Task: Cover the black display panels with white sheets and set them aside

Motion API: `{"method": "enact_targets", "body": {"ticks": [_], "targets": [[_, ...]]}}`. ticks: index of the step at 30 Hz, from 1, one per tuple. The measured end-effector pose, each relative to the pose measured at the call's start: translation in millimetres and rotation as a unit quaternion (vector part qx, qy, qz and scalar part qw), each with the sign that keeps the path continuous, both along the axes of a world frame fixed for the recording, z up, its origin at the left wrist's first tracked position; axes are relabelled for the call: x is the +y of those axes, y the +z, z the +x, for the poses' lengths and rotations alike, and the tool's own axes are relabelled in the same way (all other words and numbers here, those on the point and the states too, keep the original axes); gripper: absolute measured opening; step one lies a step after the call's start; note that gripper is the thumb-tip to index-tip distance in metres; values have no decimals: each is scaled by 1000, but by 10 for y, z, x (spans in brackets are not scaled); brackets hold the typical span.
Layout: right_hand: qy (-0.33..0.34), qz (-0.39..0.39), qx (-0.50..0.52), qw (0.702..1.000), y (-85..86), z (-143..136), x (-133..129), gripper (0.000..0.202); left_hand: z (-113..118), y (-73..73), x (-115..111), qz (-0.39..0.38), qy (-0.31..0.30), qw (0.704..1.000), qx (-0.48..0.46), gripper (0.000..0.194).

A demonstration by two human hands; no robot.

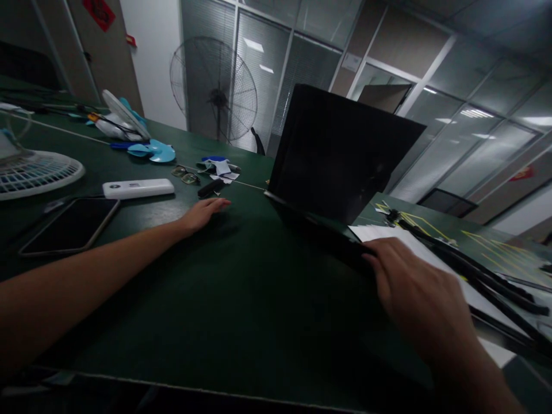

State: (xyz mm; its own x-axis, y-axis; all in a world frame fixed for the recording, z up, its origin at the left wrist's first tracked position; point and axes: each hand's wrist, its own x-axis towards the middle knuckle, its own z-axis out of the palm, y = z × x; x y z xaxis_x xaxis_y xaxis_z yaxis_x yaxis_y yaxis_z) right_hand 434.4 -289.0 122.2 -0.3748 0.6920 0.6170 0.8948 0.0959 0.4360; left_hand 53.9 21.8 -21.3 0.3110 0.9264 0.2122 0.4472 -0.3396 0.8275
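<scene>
My right hand [416, 287] grips the near right corner of an open laptop [336, 155], thumb against its dark base. The laptop's screen stands upright and looks black. Its base is in deep shadow, so I cannot tell whether it rests on the table or is lifted. Left of the laptop, my left hand [202, 214] is stretched low over the green table [241, 310], palm down, holding nothing. Just beyond its fingers lies a small black object [211, 188], with a pair of glasses [185, 174] close by.
On the left are a smartphone [71, 226], a white oblong device [138, 188], a fan grille [38, 172] and blue fan blades [154, 150]. White paper [414, 244] and black cables [478, 261] lie at the right. A large standing fan [214, 89] is behind the table.
</scene>
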Motion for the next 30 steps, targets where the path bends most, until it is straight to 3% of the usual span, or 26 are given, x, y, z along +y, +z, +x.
{"method": "enact_targets", "body": {"ticks": [2,4,7,9,13,19,21,23,25,26,30], "targets": [[105,-41,-3,994,-195,-267,-18,25,-16,-1,55,-39,16,995,-87,81],[180,-91,-20,979,-456,-480,24,25,-25,-7,85,-44,12,992,-115,84],[248,-189,-33,950,-853,-644,205,26,-29,-17,67,-14,7,997,-79,80],[285,-279,-7,917,-1028,-642,367,38,-21,-18,25,26,0,1000,-8,75],[283,-416,100,859,-1118,-522,604,52,11,-11,-62,118,-36,978,169,68],[208,-464,161,846,-1067,-370,707,84,8,-7,-107,126,-87,943,295,65],[229,-481,162,831,-1042,-142,832,72,-13,-9,-107,132,-107,934,315,68],[224,-437,173,854,-1023,249,1028,52,-36,-13,-105,134,-126,925,332,70],[121,-271,161,941,-1016,761,1232,46,-56,-21,-104,135,-139,920,341,72],[70,-212,167,960,-1020,1036,1311,48,-63,-26,-105,136,-142,918,343,74],[-98,-77,196,973,-1114,2028,1384,56,-70,-46,-119,143,-146,911,359,77]]}}
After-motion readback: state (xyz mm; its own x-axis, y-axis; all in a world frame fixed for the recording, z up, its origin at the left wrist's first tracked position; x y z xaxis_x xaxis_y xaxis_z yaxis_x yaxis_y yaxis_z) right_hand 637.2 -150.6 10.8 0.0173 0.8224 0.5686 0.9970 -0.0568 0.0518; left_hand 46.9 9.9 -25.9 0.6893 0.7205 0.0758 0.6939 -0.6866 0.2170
